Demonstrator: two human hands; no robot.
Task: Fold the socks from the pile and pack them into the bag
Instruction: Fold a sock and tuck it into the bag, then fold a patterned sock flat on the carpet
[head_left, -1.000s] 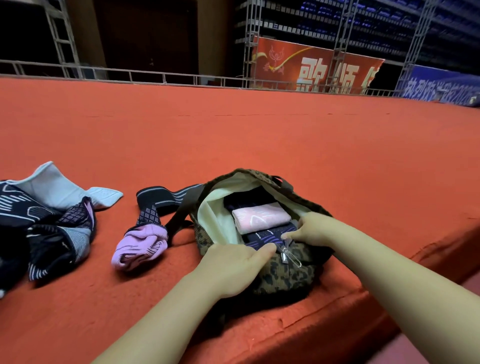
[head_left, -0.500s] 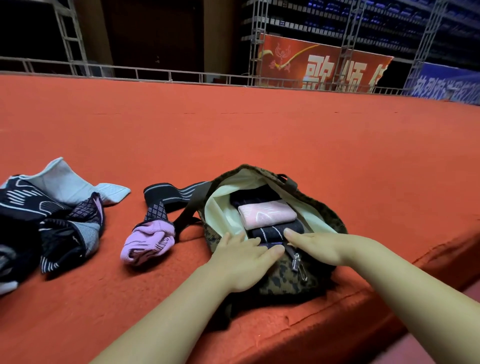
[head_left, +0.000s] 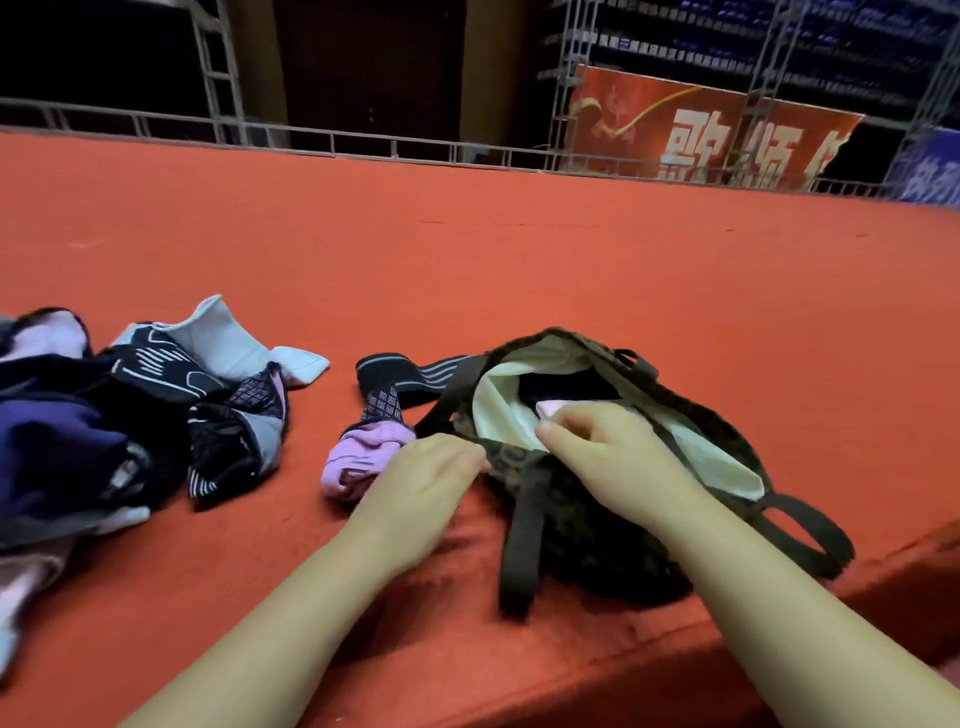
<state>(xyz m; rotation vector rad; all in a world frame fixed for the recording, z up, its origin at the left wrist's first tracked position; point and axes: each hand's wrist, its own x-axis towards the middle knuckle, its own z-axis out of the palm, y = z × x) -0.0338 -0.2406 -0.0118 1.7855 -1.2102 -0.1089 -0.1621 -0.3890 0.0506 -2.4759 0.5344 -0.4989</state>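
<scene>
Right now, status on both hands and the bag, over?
Left hand on the bag rim, grip unclear. Right hand at the opening, over the folded pink sock. Purple sock and sock pile unpacked; nothing in the way.

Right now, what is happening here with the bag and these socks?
A person is packing socks into a dark patterned bag on a red surface. The left hand holds the bag's near rim, and the right hand is at the opening, over a folded pink sock inside. A purple and black sock lies just left of the bag, and a pile of socks waits further left, not yet folded.
</scene>
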